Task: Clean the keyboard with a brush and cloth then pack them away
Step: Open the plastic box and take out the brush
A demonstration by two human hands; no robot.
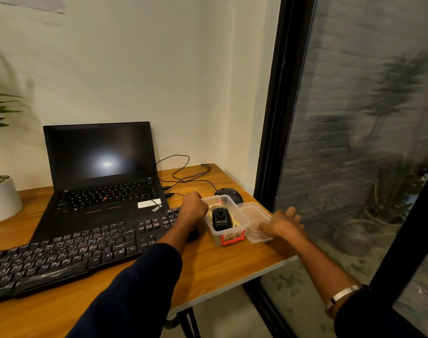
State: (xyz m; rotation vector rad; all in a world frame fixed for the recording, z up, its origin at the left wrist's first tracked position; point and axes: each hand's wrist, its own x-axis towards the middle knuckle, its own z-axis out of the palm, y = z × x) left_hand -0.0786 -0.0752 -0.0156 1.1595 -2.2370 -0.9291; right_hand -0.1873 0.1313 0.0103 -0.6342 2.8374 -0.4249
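- Clear plastic box with red latch point(229, 230) on wooden desk point(208, 264), black brush point(220, 219) inside.
- Left hand point(194, 206) curled at box rim, grasp unclear.
- Right hand point(282, 224) loose-fingered over clear lid point(254, 215).

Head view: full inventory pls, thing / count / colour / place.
laptop: 1, black, open, back left of desk
keyboard: 1, black, in front of laptop
mouse: 1, black, behind box
cables: several, black, behind laptop's right side
box: 1, clear with red latch, right part of desk, open
brush: 1, black, inside box
lid: 1, clear, right of box
pot: 1, white, far left of desk
plant: 1, green, left edge
desk: 1, wood top
window: 1, black frame, right
left hand: 1, fingers curled, at box's left rim
right hand: 1, fingers spread, over lid
bracelet: 1, silver, right wrist
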